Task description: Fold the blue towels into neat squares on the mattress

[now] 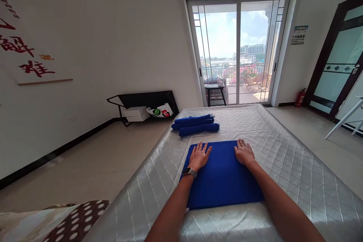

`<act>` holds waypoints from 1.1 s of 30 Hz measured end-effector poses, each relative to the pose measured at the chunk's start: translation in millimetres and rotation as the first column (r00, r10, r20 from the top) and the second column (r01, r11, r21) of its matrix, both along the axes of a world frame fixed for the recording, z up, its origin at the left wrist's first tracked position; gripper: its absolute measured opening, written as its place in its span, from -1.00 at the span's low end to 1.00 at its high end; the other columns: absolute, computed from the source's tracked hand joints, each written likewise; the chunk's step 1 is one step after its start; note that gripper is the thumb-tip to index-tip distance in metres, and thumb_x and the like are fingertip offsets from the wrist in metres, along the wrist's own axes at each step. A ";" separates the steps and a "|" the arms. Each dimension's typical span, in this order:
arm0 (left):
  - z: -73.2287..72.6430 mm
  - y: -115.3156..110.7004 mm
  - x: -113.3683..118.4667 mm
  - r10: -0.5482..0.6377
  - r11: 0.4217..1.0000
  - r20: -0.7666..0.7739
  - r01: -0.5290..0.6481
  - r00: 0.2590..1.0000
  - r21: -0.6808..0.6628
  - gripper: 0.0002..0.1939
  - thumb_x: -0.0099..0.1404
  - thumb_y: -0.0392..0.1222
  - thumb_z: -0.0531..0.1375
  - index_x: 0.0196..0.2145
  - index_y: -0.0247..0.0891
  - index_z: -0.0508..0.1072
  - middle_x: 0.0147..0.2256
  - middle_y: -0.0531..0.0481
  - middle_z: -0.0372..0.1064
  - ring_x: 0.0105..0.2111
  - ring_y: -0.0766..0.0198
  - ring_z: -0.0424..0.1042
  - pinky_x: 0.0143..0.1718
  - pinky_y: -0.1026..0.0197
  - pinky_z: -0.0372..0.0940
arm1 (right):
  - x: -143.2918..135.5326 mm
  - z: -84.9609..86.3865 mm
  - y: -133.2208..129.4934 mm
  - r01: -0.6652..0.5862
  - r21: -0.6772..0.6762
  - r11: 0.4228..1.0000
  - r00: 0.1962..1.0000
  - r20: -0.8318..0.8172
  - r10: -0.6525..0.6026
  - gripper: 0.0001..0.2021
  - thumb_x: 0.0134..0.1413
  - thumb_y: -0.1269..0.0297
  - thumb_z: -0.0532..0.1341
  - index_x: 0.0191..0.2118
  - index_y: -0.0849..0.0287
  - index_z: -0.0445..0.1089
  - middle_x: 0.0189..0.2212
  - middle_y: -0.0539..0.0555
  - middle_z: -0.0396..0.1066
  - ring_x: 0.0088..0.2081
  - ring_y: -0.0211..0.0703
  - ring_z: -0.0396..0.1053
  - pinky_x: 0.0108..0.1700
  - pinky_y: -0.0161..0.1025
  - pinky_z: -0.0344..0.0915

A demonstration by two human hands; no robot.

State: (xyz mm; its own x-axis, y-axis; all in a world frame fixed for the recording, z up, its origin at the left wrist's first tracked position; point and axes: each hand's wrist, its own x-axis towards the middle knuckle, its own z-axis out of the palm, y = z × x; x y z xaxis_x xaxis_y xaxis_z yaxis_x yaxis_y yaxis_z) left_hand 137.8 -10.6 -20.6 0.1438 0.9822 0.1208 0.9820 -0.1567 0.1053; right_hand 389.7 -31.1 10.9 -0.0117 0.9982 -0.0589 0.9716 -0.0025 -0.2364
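A blue cloth (225,177), which looks like a towel, lies flat in a rectangle on the quilted silver mattress (295,170). On its far left corner rests my left hand (199,156), palm down with fingers spread, a watch on the wrist. My right hand (244,152) lies flat at the far right corner, fingers stretched forward. Neither hand grips the cloth. Beyond the far edge, slightly left, several rolled blue cloths (195,124) lie side by side and partly on one another.
A black rack (144,100) with white boxes (135,114) and a bag stands against the left wall. Sliding glass doors (238,53) are behind the mattress, with a stool (214,89) near them. A brown polka-dot fabric (78,221) lies at lower left. A fire extinguisher (300,97) stands right.
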 end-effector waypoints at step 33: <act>12.6 -46.0 102.4 -0.462 0.880 0.025 0.454 0.887 0.141 -0.43 0.52 0.01 -0.12 0.36 -0.25 0.24 0.31 -0.20 0.28 0.35 0.05 0.18 0.37 -0.07 0.07 | -0.2 2.0 -55.5 -0.016 0.012 1.000 0.997 0.082 0.015 -0.36 0.43 0.15 -0.19 0.48 0.37 -0.14 0.48 0.21 -0.20 0.49 -0.10 -0.28 0.45 -0.09 -0.27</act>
